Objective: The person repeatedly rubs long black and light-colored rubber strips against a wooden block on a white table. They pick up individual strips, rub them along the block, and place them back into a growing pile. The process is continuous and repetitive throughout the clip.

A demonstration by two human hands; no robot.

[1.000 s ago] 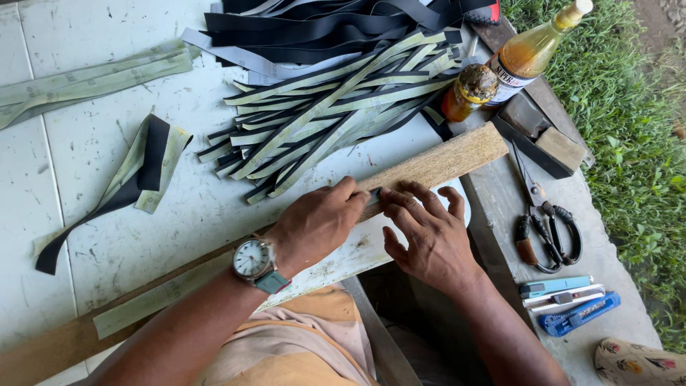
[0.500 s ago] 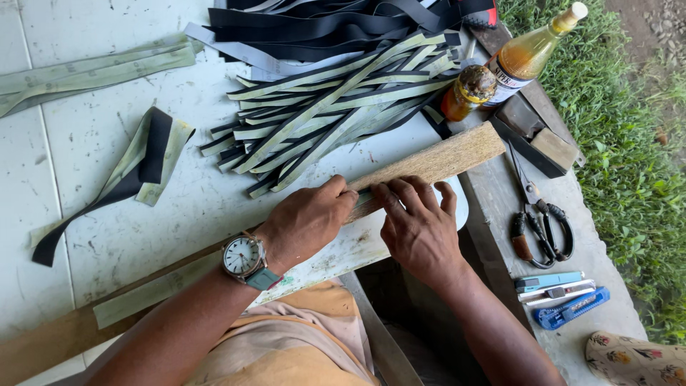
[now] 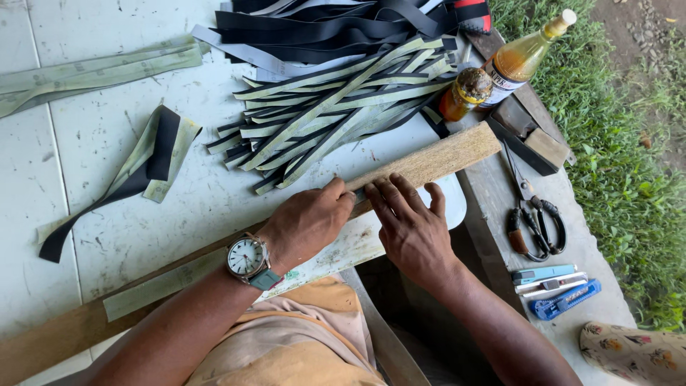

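My left hand (image 3: 309, 221), a watch on its wrist, presses down on a long wooden board (image 3: 436, 159) that lies slantwise across the white tiled table (image 3: 100, 179). Right beside it, my right hand (image 3: 409, 227) lies flat with fingers together on the same board. A pale green strip (image 3: 179, 280) runs along the board under both hands. What the fingertips pinch is hidden. A heap of cut green-and-black strips (image 3: 336, 114) lies just beyond the board.
Two bottles (image 3: 500, 71) of amber liquid stand at the board's far end. Scissors (image 3: 530, 214) and utility knives (image 3: 561, 289) lie on the grey ledge at right, grass beyond. Loose strips (image 3: 136, 168) lie at left.
Both hands have slid a little to the left along the board, staying pressed on it. Everything else stays in place.
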